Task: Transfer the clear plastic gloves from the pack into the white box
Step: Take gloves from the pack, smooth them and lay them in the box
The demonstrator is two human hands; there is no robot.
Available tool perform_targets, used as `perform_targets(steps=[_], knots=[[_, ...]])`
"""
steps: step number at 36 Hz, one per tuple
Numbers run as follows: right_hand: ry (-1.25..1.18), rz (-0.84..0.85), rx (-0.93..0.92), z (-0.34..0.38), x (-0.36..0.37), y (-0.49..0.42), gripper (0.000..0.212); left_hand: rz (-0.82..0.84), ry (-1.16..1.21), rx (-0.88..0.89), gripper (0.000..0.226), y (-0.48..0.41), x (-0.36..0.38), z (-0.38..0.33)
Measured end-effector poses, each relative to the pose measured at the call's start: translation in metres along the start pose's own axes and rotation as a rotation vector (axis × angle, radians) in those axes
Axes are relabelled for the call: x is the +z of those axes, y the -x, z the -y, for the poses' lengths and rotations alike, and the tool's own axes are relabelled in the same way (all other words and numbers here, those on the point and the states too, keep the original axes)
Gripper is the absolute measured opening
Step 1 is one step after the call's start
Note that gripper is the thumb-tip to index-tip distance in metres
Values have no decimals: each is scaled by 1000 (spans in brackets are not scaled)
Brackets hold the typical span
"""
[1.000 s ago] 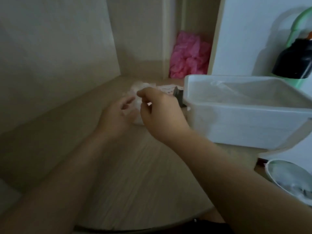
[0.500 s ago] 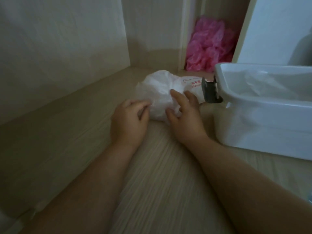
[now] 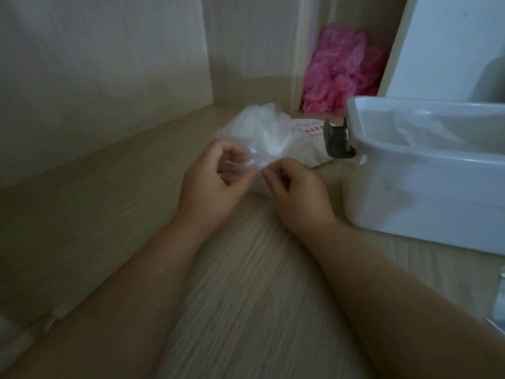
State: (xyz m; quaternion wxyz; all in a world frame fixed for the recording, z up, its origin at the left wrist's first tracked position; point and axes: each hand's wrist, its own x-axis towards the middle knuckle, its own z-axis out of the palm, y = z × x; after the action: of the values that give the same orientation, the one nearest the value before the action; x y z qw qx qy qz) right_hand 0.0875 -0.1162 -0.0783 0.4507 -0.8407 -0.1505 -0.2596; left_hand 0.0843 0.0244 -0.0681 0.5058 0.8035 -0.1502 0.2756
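Observation:
A bunch of clear plastic gloves (image 3: 259, 127) puffs out of a white pack with red print (image 3: 306, 140) lying on the wooden surface. My left hand (image 3: 216, 181) is curled at the near edge of the bunch and holds thin clear film. My right hand (image 3: 295, 187) pinches the same film between thumb and forefinger, close beside the left. The white box (image 3: 426, 187) stands to the right, open on top, with a dark latch (image 3: 337, 140) on its near end and some clear plastic inside.
A heap of pink plastic (image 3: 341, 75) fills a niche at the back. Pale wooden panels wall in the left and rear. A white panel (image 3: 451, 45) rises behind the box. Something metallic (image 3: 498, 305) shows at the right edge.
Both hands have drawn back from pressing on the bunch and now pinch a piece of clear film between them. The view has shifted slightly.

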Motion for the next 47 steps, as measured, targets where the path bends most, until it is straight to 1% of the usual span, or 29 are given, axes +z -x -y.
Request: perform_targets(steps=[2, 4, 6, 8, 10, 13, 15, 16, 18, 20, 21, 22, 23, 24, 25, 26, 28, 29, 30, 31, 32, 34, 36, 38, 41, 42, 43, 45, 47], knots=[[-4, 65, 15, 2, 0, 1, 13, 117, -32, -59, 32, 2, 1, 4], [-28, 26, 18, 2, -1, 1, 11, 165, -59, -96, 33, 2, 3, 10], [-66, -38, 63, 2, -3, 0, 9, 164, -42, -124, 26, 1, 4, 13], [-112, -77, 120, 2, -5, 0, 6, 151, -79, -121, 10, 0, 4, 14], [-137, -95, 164, 2, -7, 0, 1, 140, -76, -92, 14, 0, 3, 13], [-134, -149, 156, 4, -8, 2, 18, 112, 32, -93, 10, -1, 1, 4], [-105, -171, 92, 6, -8, 5, 27, 80, 93, -107, 8, -2, -1, 0], [-85, -154, 56, 7, -8, 6, 32, 69, 109, -113, 6, -2, -2, -1], [-38, -39, 13, 7, -6, 9, 38, 53, 114, -106, 8, -3, -6, -2], [-13, 104, -23, 6, -2, 12, 31, 60, 102, -92, 11, -2, -8, -5], [-26, 141, -35, 6, 0, 13, 25, 72, 94, -88, 14, -2, -9, -7], [-58, 158, -41, 7, 2, 13, 26, 92, 100, -90, 15, 0, -9, -9], [-85, 170, -37, 7, 4, 13, 31, 121, 115, -92, 15, 1, -8, -10], [-86, 179, -43, 8, 4, 12, 36, 150, 136, -98, 16, 3, -7, -12], [-64, 184, -56, 8, 4, 12, 36, 177, 154, -102, 20, 4, -7, -12], [-41, 183, -79, 8, 4, 12, 30, 204, 174, -110, 23, 5, -6, -13], [0, 155, -81, 4, 3, 11, 7, 222, 223, -138, 26, 4, -5, -13], [16, 125, -45, 3, 1, 10, 19, 215, 251, -168, 25, 3, -5, -12], [29, 113, -1, 4, -1, 10, 27, 205, 281, -218, 24, 1, -5, -11], [15, 108, 50, 5, -3, 9, 27, 199, 305, -262, 28, 0, -5, -8], [-22, 112, 92, 7, -5, 8, 21, 199, 318, -308, 32, -1, -5, -5], [-205, 102, 208, 15, -9, 8, 15, 219, 301, -373, 36, -1, -4, -2], [-402, 76, 310, 24, -11, 11, 19, 263, 281, -398, 41, 1, -3, -5], [-517, 51, 351, 34, -13, 15, 23, 267, 304, -423, 49, 3, -3, -7], [-671, 21, 426, 47, -20, 18, 24, 250, 376, -456, 71, 4, -6, -9], [-707, 20, 459, 50, -23, 19, 23, 237, 407, -457, 75, 5, -7, -9], [-747, 28, 486, 51, -26, 19, 24, 213, 429, -460, 72, 6, -8, -12], [-817, 53, 525, 52, -31, 21, 25, 145, 467, -478, 56, 7, -8, -19], [-910, 46, 581, 54, -36, 21, 19, 72, 529, -522, 47, 5, -9, -24]])
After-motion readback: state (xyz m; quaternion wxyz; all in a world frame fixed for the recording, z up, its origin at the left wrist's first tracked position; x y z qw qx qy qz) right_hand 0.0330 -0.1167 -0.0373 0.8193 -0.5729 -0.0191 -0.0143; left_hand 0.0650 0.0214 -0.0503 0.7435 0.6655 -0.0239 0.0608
